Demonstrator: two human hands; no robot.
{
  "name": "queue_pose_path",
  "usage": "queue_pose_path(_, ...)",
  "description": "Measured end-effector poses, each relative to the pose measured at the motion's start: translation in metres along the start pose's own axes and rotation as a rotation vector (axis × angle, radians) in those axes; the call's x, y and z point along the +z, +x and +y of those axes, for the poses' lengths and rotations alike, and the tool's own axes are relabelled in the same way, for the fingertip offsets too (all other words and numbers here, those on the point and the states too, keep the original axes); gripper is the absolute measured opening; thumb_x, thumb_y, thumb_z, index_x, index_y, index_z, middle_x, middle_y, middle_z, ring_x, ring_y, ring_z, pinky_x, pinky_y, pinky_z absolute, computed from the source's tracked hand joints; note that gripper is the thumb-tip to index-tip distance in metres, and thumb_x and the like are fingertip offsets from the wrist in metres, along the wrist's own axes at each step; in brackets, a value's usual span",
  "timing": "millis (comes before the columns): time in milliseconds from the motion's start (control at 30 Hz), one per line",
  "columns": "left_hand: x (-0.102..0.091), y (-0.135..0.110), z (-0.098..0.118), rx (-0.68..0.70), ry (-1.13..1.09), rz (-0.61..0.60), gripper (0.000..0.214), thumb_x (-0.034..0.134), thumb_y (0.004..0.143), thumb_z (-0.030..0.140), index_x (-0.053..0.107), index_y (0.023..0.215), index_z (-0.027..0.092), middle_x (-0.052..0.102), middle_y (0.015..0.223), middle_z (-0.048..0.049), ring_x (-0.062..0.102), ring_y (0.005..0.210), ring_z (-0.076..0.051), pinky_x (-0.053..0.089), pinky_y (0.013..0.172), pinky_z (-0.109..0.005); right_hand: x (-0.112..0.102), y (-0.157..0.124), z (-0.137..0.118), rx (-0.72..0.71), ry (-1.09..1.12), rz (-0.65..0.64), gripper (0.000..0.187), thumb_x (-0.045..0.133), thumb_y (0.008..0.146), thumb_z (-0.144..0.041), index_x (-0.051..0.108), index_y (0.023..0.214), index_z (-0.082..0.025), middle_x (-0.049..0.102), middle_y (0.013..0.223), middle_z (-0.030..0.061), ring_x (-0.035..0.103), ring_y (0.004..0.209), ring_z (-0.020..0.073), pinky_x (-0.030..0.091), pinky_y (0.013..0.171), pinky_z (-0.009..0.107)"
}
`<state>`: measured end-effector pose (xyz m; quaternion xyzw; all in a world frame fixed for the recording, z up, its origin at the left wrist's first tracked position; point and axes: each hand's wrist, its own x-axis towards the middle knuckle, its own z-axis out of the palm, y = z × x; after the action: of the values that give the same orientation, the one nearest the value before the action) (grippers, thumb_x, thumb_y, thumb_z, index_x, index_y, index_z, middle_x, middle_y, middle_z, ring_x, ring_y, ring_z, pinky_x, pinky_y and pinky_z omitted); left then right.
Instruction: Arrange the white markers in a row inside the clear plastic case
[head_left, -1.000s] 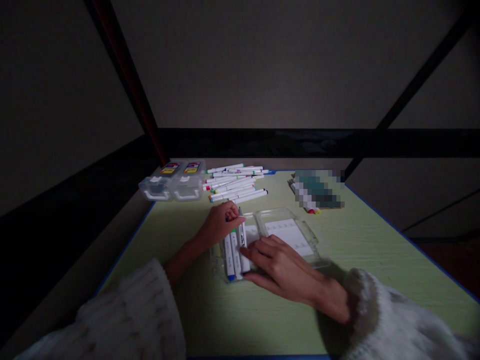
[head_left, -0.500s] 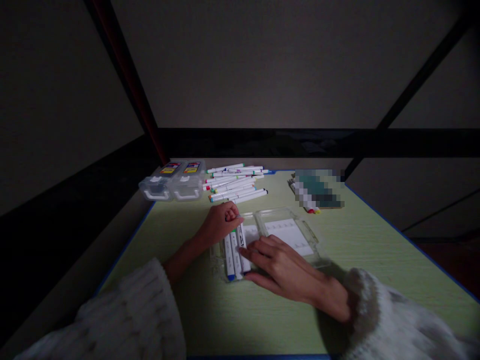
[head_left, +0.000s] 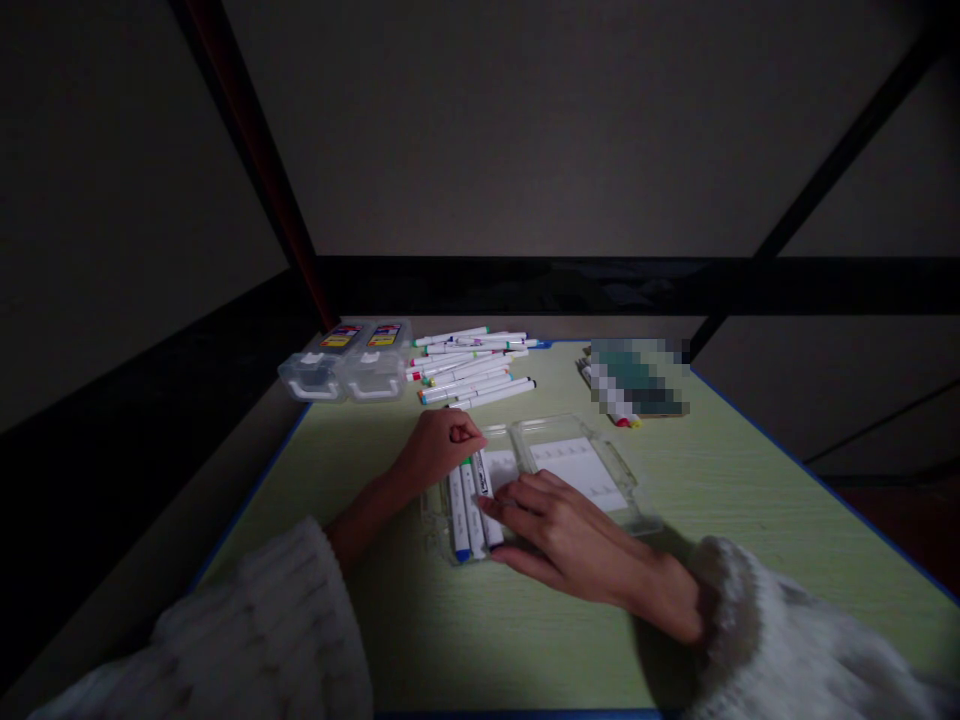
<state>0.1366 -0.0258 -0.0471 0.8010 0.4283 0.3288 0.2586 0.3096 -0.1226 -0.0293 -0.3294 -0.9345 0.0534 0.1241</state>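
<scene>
An open clear plastic case (head_left: 592, 440) lies on the pale green table (head_left: 480, 620). Three white markers (head_left: 469, 500) lie side by side in its left half. My left hand (head_left: 439, 450) is curled at the far ends of these markers, its fingertips pinched on the tops. My right hand (head_left: 570, 540) rests flat on the case beside the markers, fingers stretched and touching the rightmost one. Both arms wear white knitted sleeves.
A heap of loose white markers (head_left: 469, 365) lies at the back of the table. Two shut clear cases (head_left: 345, 365) stand left of it. A blurred dark item with more markers (head_left: 634, 380) sits at the back right. Dark frame bars rise behind.
My left hand has lowered slightly and its fingers have closed down on the marker tops. The upright marker tip seen earlier has settled among the others. My right hand has barely moved.
</scene>
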Motion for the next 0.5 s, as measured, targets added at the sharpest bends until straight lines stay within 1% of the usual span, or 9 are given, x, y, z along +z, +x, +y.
queue_pose_path(267,0.0004,-0.0003,0.0023,-0.019,0.017,-0.024,0.008,0.06,0.064,0.015,0.062,0.058,0.011,0.056,0.053,0.0005,0.048,0.052,-0.009,0.035,0.05,-0.02,0.0008,-0.0003,0.0006,-0.004,0.006,-0.004,0.039,0.039,0.088,-0.037,0.05,0.115,-0.011,0.056,0.089,0.0082,0.051,0.084,0.0199,0.041,0.074,0.035)
queue_pose_path(500,-0.0007,0.0007,-0.0012,-0.003,0.035,-0.055,0.009,0.059,0.065,0.019,0.061,0.058,0.013,0.058,0.055,0.0006,0.051,0.054,-0.01,0.037,0.053,-0.021,0.0008,-0.0002,-0.0002,-0.002,0.027,0.01,0.038,0.038,0.088,-0.035,0.05,0.115,-0.011,0.057,0.088,0.0084,0.051,0.081,0.0194,0.041,0.073,0.035)
